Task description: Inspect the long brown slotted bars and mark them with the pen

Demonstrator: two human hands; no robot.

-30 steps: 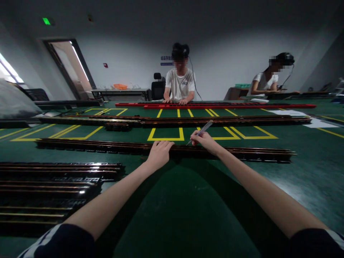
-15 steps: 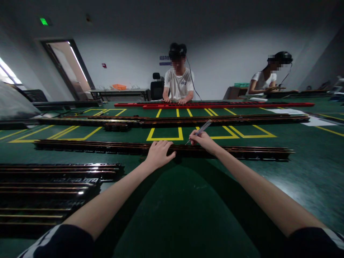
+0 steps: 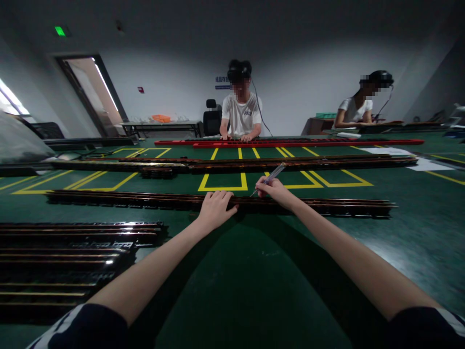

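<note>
A long black rail (image 3: 127,199) with copper-coloured strips along it lies crosswise on the green table in front of me. My left hand (image 3: 215,209) grips it near its middle, fingers over the top and the thumb on the near side. Just to the right, my right hand (image 3: 273,190) is closed around a slim screwdriver (image 3: 277,170) with a clear handle. The screwdriver slants down to the left, its thin shaft pointing at the rail. Whether the tip touches the rail is too small to tell.
More black rails (image 3: 80,237) lie at the near left. Another row of rails (image 3: 305,163) crosses the table farther off, beyond yellow tape markings (image 3: 223,188). Behind it are red rails (image 3: 290,143), with a co-worker's hands on them. Another person sits at the far right.
Both of my hands and the rail stay almost in place. The co-worker at the far right has shifted their hands slightly.
</note>
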